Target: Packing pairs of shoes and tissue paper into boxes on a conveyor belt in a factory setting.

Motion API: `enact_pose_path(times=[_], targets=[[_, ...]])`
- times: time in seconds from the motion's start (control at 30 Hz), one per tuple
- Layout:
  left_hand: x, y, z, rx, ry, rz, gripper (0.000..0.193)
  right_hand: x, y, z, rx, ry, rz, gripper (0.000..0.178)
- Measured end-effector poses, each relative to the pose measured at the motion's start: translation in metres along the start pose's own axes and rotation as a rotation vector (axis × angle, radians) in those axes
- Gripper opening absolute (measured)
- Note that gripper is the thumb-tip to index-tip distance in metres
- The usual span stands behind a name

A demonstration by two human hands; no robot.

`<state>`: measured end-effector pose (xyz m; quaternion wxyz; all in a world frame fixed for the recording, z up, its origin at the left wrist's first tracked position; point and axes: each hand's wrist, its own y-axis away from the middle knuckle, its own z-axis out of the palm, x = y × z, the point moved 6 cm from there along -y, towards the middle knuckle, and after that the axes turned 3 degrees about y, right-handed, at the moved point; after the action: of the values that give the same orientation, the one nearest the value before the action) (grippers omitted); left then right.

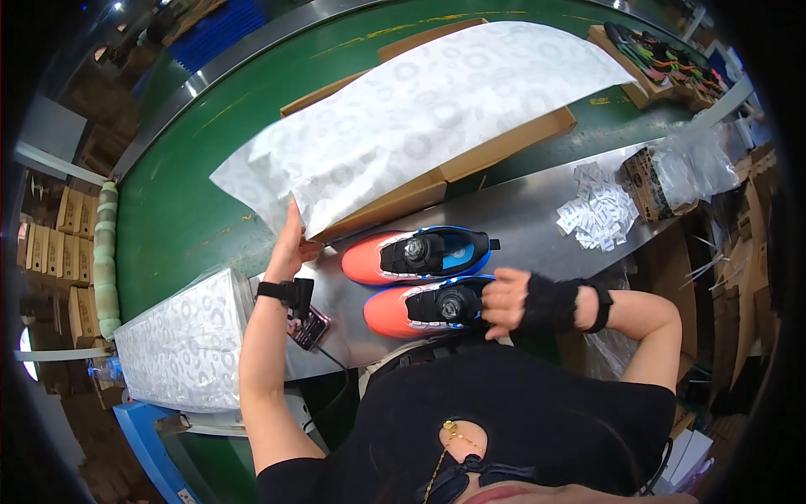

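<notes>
The long cardboard box (512, 144) lies across the middle, with a big sheet of white patterned paper (428, 109) spread over it and jutting past its left end. On the near side of the box two sports shoes stand side by side on the metal tabletop (525, 239), toes to the left: the far shoe (365, 259) just beside the box, the near shoe (390, 312) a little further out (both orange at the toe, with a black upper and a round knob). The left hand (290, 249) is at the box's near left corner, fingers against the paper's edge; I cannot tell how tight its grip is. The right hand (506, 301), in a black fingerless glove (550, 304), has its fingers bent at the near shoe's heel, and whether that grip holds the shoe I cannot tell. Right of the box is a pile of small white packets (598, 210); a phone (309, 328) lies nearer the person than the box's left end.
</notes>
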<state>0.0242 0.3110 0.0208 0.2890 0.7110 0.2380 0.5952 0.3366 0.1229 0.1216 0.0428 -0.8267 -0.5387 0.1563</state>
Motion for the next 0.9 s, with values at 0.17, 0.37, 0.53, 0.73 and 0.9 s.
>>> enact_pose_path(times=[0.17, 0.37, 0.53, 0.73, 0.9], targets=[[0.022, 0.004, 0.034, -0.014, 0.140, 0.078, 0.090, 0.011, -0.006, 0.024, -0.258, 0.143, 0.212, 0.027], [0.027, 0.000, 0.001, 0.248, 0.023, 0.285, 0.073, 0.038, -0.042, -0.048, -0.105, -0.049, 0.216, 0.040], [0.043, 0.003, -0.081, 0.888, -0.341, 0.714, 0.074, 0.109, -0.063, -0.109, 0.358, -0.920, 0.740, 0.038], [0.014, -0.030, -0.095, 0.188, 0.348, 0.095, 0.071, 0.199, -0.103, -0.095, 0.620, -0.905, 0.930, 0.036], [0.028, -0.048, -0.125, 0.030, 0.472, 0.325, 0.044, 0.231, -0.129, -0.027, 0.417, -0.664, 1.102, 0.036]])
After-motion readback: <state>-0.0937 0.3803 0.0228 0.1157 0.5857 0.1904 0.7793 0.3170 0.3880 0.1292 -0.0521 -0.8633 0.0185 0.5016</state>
